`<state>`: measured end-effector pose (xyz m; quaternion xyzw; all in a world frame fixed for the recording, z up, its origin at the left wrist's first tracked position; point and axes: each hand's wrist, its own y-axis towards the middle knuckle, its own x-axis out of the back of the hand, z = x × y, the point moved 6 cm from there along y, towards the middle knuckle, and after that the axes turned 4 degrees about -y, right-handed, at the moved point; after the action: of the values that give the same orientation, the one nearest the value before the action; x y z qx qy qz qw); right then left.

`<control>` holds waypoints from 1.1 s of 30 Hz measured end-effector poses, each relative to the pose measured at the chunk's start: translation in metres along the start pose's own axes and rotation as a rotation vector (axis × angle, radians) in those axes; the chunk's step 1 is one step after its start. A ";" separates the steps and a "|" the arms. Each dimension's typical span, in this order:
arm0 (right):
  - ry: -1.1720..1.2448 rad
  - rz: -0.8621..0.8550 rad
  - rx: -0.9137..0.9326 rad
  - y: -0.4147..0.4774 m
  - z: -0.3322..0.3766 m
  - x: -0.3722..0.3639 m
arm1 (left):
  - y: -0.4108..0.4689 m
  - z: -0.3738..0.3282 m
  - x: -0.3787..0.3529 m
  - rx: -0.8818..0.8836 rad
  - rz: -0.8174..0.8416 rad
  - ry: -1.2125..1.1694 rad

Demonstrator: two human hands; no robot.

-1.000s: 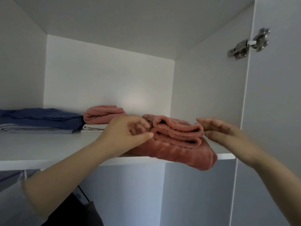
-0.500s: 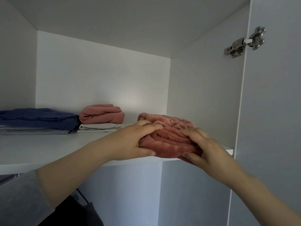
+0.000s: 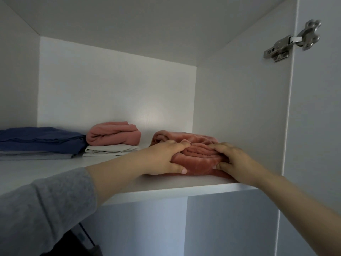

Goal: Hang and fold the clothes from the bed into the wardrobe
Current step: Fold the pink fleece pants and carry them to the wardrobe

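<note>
No readable text, labels or numbers anywhere.

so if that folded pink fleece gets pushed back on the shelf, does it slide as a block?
Probably floppy: the folded pink fleece sags in soft layers where the left hand and right hand grip it. Likely light for its bulk, being plush cloth. Pushed from one side, layers may shear rather than slide together on the smooth shelf.

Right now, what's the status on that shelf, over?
Grip: left hand and right hand both hold the pink fleece bundle. Bundle rests on shelf, near front edge. Nothing in the way; folded piles lie apart, to its left.
</note>
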<state>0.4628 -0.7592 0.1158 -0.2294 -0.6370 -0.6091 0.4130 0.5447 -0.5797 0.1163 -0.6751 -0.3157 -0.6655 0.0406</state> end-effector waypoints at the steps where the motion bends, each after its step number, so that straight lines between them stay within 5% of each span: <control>1: -0.007 0.008 0.000 0.006 -0.005 -0.004 | 0.007 0.004 -0.002 0.009 0.009 0.021; 13: -0.114 0.328 -0.025 0.111 -0.059 -0.064 | 0.075 0.069 -0.023 0.192 0.019 0.173; 33: -0.069 0.296 0.016 0.161 -0.089 -0.112 | 0.107 0.124 -0.040 0.206 -0.087 0.269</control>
<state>0.6752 -0.7966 0.1126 -0.3383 -0.6147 -0.5284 0.4780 0.7082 -0.6210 0.1044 -0.5580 -0.4029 -0.7151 0.1225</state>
